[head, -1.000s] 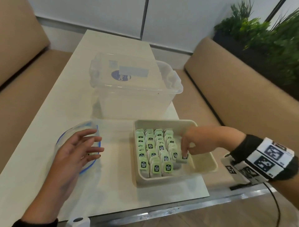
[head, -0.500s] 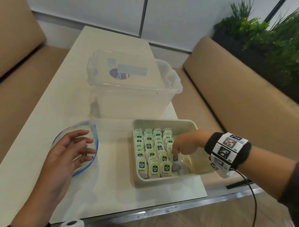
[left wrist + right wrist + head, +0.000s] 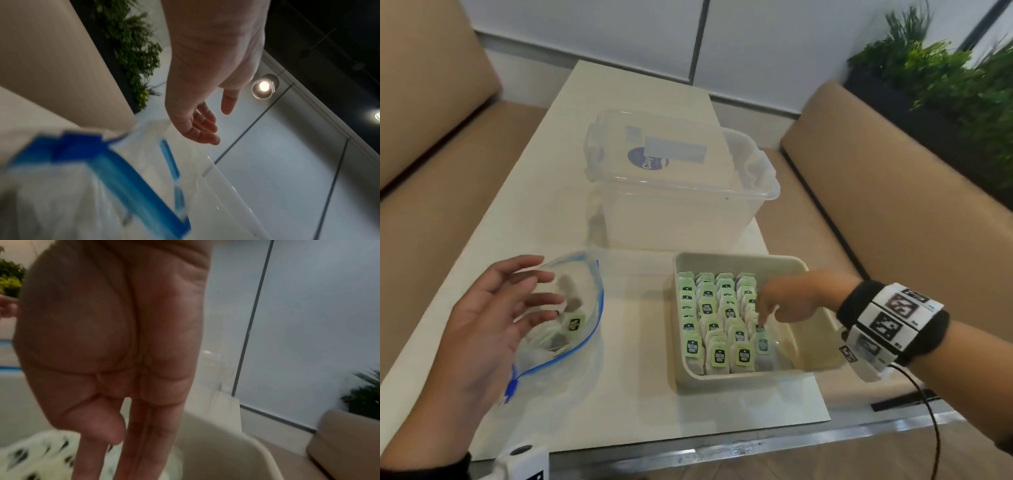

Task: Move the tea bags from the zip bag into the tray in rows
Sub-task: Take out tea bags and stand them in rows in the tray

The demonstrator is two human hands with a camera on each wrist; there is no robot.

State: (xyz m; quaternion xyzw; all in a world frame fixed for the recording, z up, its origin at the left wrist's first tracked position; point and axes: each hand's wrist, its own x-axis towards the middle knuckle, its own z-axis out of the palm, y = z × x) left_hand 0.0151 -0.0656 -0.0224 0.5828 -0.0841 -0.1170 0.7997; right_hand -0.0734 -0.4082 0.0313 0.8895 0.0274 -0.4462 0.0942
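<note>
A beige tray [image 3: 739, 259] holds rows of tea bags [image 3: 709, 308] with green tags, standing upright. My right hand [image 3: 765, 317] reaches into the tray from the right. Its straight fingers [image 3: 144, 443] point down and touch the top of a tea bag [image 3: 761, 330] in the rightmost row. The clear zip bag [image 3: 585, 346] with a blue zip lies left of the tray, mouth open, with a few tea bags [image 3: 574, 324] inside. My left hand [image 3: 493, 318] is spread at the bag's mouth, its fingertips [image 3: 205, 138] holding nothing.
A clear lidded storage box [image 3: 678, 185] stands just behind the tray. Tan sofas [image 3: 893, 192] flank the white table [image 3: 640, 394], and plants [image 3: 945, 75] stand at the back right. The table's metal front edge [image 3: 722, 450] runs close to me.
My right hand has set a tea bag into the rightmost row and now touches its top with straight fingers. The zip bag's mouth has risen and opened under my left hand.
</note>
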